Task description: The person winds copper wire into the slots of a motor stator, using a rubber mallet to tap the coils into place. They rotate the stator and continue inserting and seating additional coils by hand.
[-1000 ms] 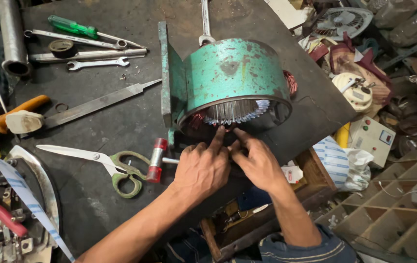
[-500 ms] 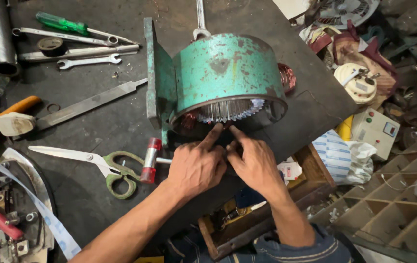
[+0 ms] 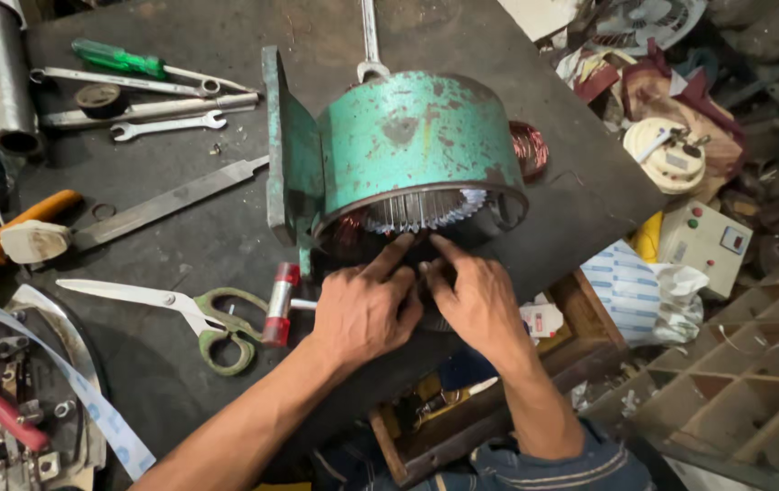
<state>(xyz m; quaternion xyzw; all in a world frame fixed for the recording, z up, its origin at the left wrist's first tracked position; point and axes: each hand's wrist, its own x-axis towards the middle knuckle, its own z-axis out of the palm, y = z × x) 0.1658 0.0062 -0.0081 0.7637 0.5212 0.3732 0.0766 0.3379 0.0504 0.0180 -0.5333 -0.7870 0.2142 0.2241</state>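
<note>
Head view: the green motor stator (image 3: 417,150) lies on its side at the dark workbench's (image 3: 180,236) centre. Left hand (image 3: 362,309) and right hand (image 3: 473,305), fingers pressed into its 6 o'clock opening (copper windings there), grasp nothing visible; gentle, even pressure suits.

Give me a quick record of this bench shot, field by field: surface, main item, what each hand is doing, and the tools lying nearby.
Surface: dark, worn workbench top
Main item: green cylindrical metal motor housing lying on its side, copper windings showing at its open end
Left hand: fingers at the lower rim of the opening
Right hand: beside the left, fingers at the same rim
Near left hand: red-capped metal tube; green-handled scissors
Further left: flat steel file; open-ended spanner; green-handled screwdriver
</note>
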